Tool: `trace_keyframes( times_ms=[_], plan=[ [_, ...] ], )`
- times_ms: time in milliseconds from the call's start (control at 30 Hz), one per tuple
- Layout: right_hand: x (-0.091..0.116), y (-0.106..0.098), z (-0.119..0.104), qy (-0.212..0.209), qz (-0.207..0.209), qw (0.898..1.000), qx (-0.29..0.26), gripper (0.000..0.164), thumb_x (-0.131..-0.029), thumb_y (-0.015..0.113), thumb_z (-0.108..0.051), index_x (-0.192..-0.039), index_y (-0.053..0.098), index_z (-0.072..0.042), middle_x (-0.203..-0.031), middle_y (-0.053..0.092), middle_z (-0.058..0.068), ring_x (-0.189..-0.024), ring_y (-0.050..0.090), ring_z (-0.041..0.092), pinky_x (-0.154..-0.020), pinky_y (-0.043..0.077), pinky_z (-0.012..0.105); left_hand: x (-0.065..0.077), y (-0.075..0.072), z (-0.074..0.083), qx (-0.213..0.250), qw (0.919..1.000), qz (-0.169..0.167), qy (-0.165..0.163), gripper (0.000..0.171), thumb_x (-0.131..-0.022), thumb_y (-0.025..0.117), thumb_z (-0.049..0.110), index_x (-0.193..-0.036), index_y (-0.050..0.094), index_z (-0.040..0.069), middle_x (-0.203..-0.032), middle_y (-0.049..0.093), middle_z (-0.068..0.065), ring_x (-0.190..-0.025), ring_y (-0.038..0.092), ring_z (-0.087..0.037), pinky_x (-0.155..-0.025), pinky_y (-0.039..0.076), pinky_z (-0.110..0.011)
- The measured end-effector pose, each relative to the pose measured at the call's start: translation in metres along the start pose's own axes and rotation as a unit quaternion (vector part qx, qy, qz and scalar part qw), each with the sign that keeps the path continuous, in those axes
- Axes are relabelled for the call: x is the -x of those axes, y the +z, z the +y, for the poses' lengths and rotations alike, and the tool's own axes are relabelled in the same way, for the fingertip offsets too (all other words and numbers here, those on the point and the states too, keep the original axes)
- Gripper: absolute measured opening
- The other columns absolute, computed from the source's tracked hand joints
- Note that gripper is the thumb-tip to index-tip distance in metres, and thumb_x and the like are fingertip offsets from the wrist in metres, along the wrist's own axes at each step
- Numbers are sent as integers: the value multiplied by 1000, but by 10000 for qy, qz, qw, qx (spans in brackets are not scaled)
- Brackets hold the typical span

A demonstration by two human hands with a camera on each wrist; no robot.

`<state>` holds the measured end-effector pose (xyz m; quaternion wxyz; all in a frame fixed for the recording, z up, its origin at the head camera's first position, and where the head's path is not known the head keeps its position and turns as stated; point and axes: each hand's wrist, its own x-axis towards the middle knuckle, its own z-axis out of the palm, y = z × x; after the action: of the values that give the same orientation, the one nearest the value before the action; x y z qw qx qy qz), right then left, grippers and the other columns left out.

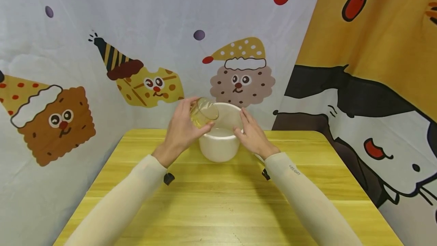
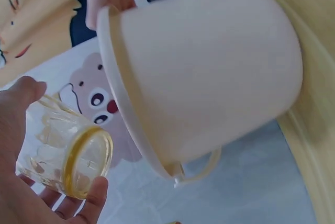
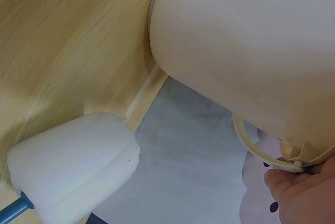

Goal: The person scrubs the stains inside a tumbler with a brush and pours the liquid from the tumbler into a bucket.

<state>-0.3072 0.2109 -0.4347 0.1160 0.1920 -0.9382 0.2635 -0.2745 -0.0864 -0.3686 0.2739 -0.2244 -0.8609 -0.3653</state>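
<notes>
A white bucket (image 1: 219, 149) stands upright near the far edge of the table, its curved handle (image 3: 256, 148) hanging at the side. My left hand (image 1: 182, 128) holds a clear amber-tinted glass cup (image 1: 205, 112), tilted at the bucket's left rim. In the left wrist view the thumb and fingers curl round the cup (image 2: 68, 153), with its thick base showing. My right hand (image 1: 252, 134) grips the right side of the bucket's rim, close to the handle's joint (image 3: 297, 165). Something pale lies at the bottom inside; what it is, I cannot tell.
A white sponge-like brush head (image 3: 76, 164) with a teal handle (image 3: 15, 208) lies on the table right of the bucket, mostly hidden by the right forearm in the head view. Behind the wooden table (image 1: 211, 204) hangs a cartoon-printed cloth (image 1: 164, 10).
</notes>
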Motion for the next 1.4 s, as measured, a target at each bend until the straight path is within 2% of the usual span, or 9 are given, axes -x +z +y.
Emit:
trace_keyframes(
  times_ms=[167, 300, 500, 700, 900, 1067, 1200, 1300, 1400],
  plan=[
    [1, 1, 0, -40, 28, 10000, 1, 84, -119, 48, -44, -182, 23, 7, -195, 17, 24, -181, 23, 47, -146, 25, 66, 15, -1, 9, 374, 9991, 204, 6, 93, -89, 101, 45, -161, 55, 8, -149, 67, -16, -130, 68, -34, -107, 64, -56],
    [1, 1, 0, -68, 60, 10000, 34, 87, -118, 44, -48, -181, 22, 8, -195, 17, 26, -180, 24, 50, -146, 25, 67, 29, 0, 15, 613, 9981, 83, 17, 94, -88, 101, 45, -160, 56, 5, -144, 70, -16, -127, 70, -33, -101, 64, -52],
    [0, 2, 1, -45, 66, 10000, 8, 88, -118, 44, -49, -182, 21, 7, -195, 16, 25, -180, 23, 49, -146, 25, 65, 53, 5, 17, 771, 9958, -493, -12, 95, -88, 104, 43, -158, 54, 4, -136, 74, -15, -115, 75, -29, -88, 68, -41],
    [0, 2, 1, -38, 70, 10000, -24, 85, -119, 46, -44, -182, 20, 7, -195, 15, 25, -180, 23, 49, -146, 24, 66, 78, 13, 10, 75, 9947, -1025, -25, 100, -86, 103, 53, -158, 53, 6, -139, 76, -13, -114, 78, -27, -89, 70, -43],
    [-1, 2, 2, -67, 61, 10000, -23, 85, -119, 45, -44, -182, 19, 7, -195, 15, 25, -180, 23, 48, -146, 24, 65, 101, 26, -2, -258, 9857, -1655, -190, 100, -85, 104, 53, -160, 53, 11, -142, 75, -8, -120, 78, -24, -90, 71, -45],
    [-1, 1, 2, -97, 79, 9999, 3, 86, -118, 44, -47, -182, 21, 7, -195, 16, 25, -181, 24, 47, -147, 25, 64, 112, 39, -6, -247, 9759, -2131, -395, 104, -84, 104, 53, -164, 50, 13, -144, 78, -8, -121, 81, -26, -87, 71, -44],
    [-1, 1, 1, -93, 95, 9999, 17, 86, -118, 44, -45, -181, 22, 8, -195, 16, 26, -180, 24, 48, -146, 25, 65, 119, 49, -8, -120, 9681, -2454, -488, 105, -85, 105, 49, -165, 49, 12, -143, 80, -11, -109, 84, -28, -78, 70, -39],
    [0, 0, 0, -84, 69, 9999, 28, 85, -118, 46, -43, -182, 21, 8, -195, 16, 26, -180, 24, 48, -146, 25, 65, 123, 55, -10, 52, 9642, -2606, -492, 107, -84, 106, 44, -166, 47, 10, -144, 79, -15, -109, 84, -30, -79, 71, -41],
    [0, -2, -1, -83, 17, 9999, 109, 85, -118, 47, -43, -182, 21, 7, -195, 16, 26, -180, 24, 48, -147, 24, 64, 127, 60, -11, 167, 9632, -2643, -468, 106, -85, 106, 42, -166, 47, 9, -147, 77, -17, -120, 83, -36, -90, 73, -49]
  ],
)
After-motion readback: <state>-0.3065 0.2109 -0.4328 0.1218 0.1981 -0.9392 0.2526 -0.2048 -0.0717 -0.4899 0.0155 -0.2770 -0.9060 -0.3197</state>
